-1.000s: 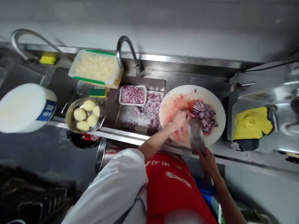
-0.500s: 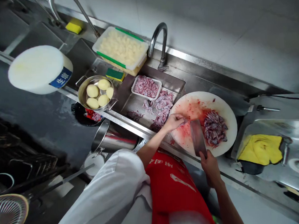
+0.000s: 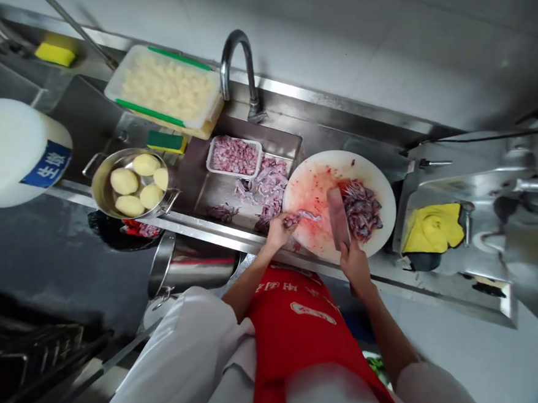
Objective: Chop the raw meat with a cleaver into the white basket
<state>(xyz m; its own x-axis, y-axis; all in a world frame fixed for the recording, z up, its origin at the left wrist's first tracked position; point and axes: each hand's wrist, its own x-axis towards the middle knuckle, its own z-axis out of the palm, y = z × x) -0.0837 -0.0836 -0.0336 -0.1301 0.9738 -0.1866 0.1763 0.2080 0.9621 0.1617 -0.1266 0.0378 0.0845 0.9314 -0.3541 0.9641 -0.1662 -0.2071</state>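
My left hand (image 3: 279,230) is closed on a piece of pinkish-purple meat (image 3: 307,215) at the left edge of the round white cutting board (image 3: 373,176). The board's left part is smeared red. In my right hand (image 3: 355,262) is the handle of a cleaver (image 3: 338,216), its broad blade over the middle of the board. Right beside the blade lies a pile of dark purple meat (image 3: 362,210). Left of the board, a metal sink tray (image 3: 204,190) holds loose pinkish pieces (image 3: 271,180) and a white basket (image 3: 259,156) of cut meat.
A pot (image 3: 100,189) with several peeled potatoes stands left of the tray. Behind it are a green-yellow sponge (image 3: 166,141) and a lidded container (image 3: 164,89). A faucet (image 3: 249,68) rises behind the tray. On the right lies a yellow cloth (image 3: 432,228).
My left hand has drawn back to the board's left edge, with a longer strip of meat now showing. The cleaver remains beside the pile. The whole view has shifted.
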